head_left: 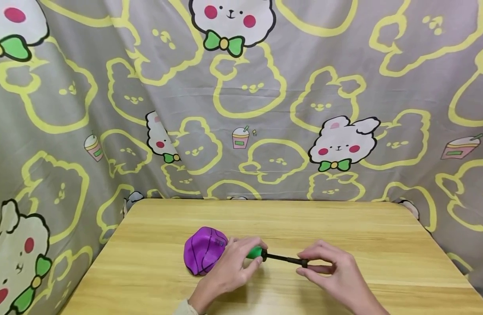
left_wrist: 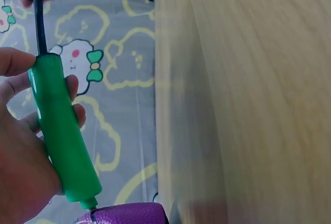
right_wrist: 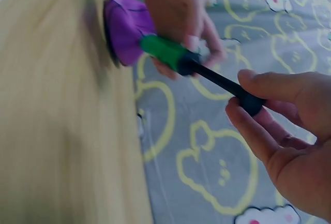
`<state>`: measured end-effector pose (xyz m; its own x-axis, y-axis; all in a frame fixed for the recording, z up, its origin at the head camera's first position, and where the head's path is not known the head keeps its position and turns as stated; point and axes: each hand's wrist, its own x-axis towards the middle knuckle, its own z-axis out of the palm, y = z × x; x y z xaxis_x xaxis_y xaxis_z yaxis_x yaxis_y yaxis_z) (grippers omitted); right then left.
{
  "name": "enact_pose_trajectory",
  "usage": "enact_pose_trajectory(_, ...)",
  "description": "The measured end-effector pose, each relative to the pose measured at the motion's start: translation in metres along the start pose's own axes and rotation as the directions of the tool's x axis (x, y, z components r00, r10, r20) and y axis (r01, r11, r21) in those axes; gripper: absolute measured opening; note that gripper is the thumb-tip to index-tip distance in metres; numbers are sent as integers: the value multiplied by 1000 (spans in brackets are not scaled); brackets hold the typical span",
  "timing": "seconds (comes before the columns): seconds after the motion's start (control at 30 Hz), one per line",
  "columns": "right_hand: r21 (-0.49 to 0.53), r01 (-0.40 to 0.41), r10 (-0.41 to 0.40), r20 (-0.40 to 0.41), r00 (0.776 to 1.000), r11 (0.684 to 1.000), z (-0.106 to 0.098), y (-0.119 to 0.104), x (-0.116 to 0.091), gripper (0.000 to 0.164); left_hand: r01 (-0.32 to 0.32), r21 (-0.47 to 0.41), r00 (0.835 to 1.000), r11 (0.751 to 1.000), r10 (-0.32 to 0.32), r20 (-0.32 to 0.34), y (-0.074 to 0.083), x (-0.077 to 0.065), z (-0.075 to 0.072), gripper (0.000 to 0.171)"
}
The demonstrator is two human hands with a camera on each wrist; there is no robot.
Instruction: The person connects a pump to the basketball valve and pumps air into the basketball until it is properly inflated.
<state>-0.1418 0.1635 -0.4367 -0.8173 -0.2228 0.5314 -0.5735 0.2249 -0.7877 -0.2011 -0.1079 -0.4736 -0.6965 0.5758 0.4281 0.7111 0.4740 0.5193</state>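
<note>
A purple ball [head_left: 203,251] with black lines, caved in and partly deflated, sits on the table left of my hands. My left hand [head_left: 235,264] grips the green barrel [left_wrist: 64,125] of a small hand pump, with thumb and fingers on either side. In the left wrist view, the pump's nozzle [left_wrist: 89,203] meets the ball at its thin needle. The black plunger rod [right_wrist: 217,80] is drawn well out of the barrel. At its far end my right hand [head_left: 336,271] pinches the black handle [right_wrist: 250,104] between thumb and fingertips.
The light wooden table [head_left: 383,227] reaches back to a grey curtain [head_left: 265,127] printed with yellow outlines and white cartoon animals. More of the curtain hangs along the left and right sides.
</note>
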Motion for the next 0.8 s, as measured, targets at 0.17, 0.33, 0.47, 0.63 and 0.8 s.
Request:
enact_pose_trajectory(0.17,46,15,-15,4,1000,999,-16,-3,-4,35,-4,19,1000,1000,4,-29,-1,-2,0,22)
enact_pose_trajectory(0.33,71,51,-50,-18,999,996,-8,5,-4,34,5,10,999,1000,-5,-36,2,-3,1,18)
enact_pose_trajectory(0.47,84,67,-63,-44,997,994,6,17,-4,33,18,4,1000,1000,-18,-19,5,-1,4,17)
enact_pose_trajectory(0.63,109,110,-102,-71,992,988,27,29,-2,32,25,25,1000,999,-25,-11,7,-1,7,18)
enact_pose_trajectory(0.8,125,163,-154,-81,985,979,47,40,0,31,14,26,1000,1000,-14,-6,9,-2,11,16)
